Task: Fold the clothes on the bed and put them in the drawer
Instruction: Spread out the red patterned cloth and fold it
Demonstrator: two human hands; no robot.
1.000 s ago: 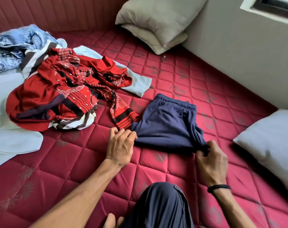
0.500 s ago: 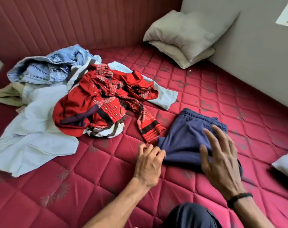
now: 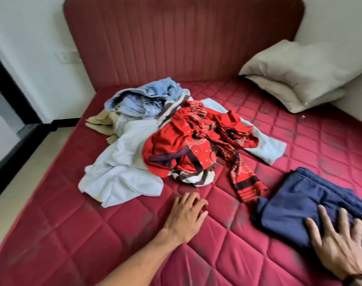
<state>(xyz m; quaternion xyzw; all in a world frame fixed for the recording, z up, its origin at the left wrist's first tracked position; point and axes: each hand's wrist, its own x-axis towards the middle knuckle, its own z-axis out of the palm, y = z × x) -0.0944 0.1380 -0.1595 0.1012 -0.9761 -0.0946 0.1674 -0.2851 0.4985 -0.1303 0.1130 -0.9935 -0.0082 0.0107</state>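
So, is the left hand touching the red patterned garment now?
Apart. The head view shows the left hand lying on the mattress, with bare red quilting between its fingers and the red patterned garment.

A padded red headboard [image 3: 184, 38] is standing against white walls [image 3: 31, 38]; two beige pillows [image 3: 300, 73] are leaning in the corner; daylight is filling the room.

Left hand [image 3: 186, 216] loosely curled, right hand [image 3: 341, 242] fingers spread

Soft daylight, motion blur, wide-angle edge distortion
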